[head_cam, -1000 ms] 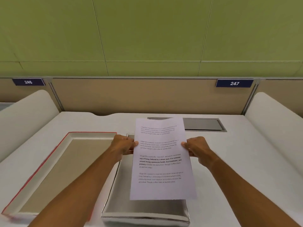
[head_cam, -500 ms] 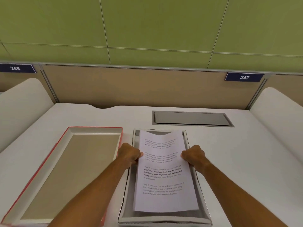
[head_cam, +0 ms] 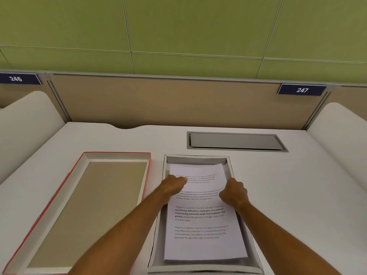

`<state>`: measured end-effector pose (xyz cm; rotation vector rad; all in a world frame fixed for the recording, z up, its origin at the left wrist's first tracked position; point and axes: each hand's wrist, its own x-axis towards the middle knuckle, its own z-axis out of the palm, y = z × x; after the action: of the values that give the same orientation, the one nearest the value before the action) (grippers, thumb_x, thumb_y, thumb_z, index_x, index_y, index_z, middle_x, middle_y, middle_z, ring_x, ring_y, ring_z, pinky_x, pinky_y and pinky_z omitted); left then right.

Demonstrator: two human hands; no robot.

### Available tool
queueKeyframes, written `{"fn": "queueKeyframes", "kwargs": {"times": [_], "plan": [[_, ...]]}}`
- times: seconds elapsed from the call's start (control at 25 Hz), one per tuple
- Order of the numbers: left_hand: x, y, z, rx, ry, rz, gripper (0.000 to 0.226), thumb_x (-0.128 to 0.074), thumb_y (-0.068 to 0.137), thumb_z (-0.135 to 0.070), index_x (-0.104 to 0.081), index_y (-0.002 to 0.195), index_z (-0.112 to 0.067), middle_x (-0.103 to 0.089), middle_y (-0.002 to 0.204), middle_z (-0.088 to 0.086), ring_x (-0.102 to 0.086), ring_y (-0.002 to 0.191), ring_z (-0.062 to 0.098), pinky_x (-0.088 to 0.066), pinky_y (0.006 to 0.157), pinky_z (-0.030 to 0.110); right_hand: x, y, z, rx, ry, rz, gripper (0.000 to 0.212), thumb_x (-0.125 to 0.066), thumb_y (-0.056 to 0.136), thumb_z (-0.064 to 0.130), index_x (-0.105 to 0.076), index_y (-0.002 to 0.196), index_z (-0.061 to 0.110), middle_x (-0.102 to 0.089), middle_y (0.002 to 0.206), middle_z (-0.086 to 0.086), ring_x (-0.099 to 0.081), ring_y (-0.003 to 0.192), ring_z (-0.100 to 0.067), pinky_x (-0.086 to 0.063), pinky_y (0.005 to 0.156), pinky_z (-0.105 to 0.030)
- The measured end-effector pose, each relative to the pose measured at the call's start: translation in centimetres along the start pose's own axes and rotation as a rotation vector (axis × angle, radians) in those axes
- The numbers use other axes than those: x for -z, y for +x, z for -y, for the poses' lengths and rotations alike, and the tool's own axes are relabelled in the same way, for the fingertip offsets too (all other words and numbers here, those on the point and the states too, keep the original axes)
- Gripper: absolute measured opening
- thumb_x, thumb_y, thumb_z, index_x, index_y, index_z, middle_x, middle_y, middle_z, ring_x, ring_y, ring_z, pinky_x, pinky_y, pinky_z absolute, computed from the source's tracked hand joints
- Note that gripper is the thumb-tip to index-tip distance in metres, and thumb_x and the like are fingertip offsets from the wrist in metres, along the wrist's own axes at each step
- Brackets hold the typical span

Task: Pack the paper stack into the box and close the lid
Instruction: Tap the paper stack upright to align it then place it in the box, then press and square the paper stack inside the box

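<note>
The paper stack [head_cam: 200,219], white sheets with printed text, lies inside the open grey box [head_cam: 196,158] at the centre of the desk. My left hand [head_cam: 171,185] covers the stack's left edge, its thumb on the top sheet and its fingers hidden. At the stack's right edge, beside the box wall, my right hand [head_cam: 234,192] is curled on the paper. To the left of the box, the red-edged lid [head_cam: 117,155] lies upside down with its brown inside showing.
A grey cable flap [head_cam: 236,140] is set into the white desk [head_cam: 288,185] behind the box. White curved side panels stand at the left and right. A tan partition with number plates 246 and 247 closes the back.
The paper stack was held up above the box one second ago. Both hands have lowered it into the box, and the view has tilted down.
</note>
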<state>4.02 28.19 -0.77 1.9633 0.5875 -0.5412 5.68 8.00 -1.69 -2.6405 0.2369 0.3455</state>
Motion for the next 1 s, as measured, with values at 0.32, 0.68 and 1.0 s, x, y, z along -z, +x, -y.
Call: {"fn": "queueKeyframes", "kwargs": {"times": [0.32,0.68,1.0], "plan": [[-1.0,-0.7,-0.2,0.038,0.053,-0.051,0.079,-0.051,0.09,-0.05,-0.023,0.149,-0.005,-0.041,0.149,0.016,-0.045,0.132,0.035,-0.043,0.099,0.039,-0.4,-1.4,0.3,0.046,-0.075,0.094,0.02,-0.059,0.087,0.016,-0.047,0.072,0.013,-0.06,0.087,-0.006,-0.057,0.069,-0.02,-0.05,0.065,-0.028],[-3.4,-6.4,6.8,-0.254,0.501,0.047,0.141,-0.083,0.063,-0.047,0.028,0.148,-0.023,-0.027,0.153,0.015,-0.042,0.133,0.03,-0.046,0.103,0.039,-0.6,-6.8,-2.8,0.262,-0.213,0.408,0.126,-0.081,0.075,0.041,0.012,0.156,0.011,-0.039,0.153,-0.018,-0.052,0.131,-0.034,-0.047,0.107,-0.043],[-5.1,-8.6,9.8,-0.236,0.642,0.046,0.132,-0.078,0.076,-0.022,0.036,0.14,-0.038,-0.006,0.158,0.01,-0.023,0.145,0.03,-0.035,0.111,0.041,-2.0,-10.0,-5.3,0.284,-0.398,0.474,0.129,-0.079,0.079,0.025,0.028,0.151,0.018,0.003,0.157,-0.032,-0.013,0.148,-0.045,-0.028,0.118,-0.046]]}}
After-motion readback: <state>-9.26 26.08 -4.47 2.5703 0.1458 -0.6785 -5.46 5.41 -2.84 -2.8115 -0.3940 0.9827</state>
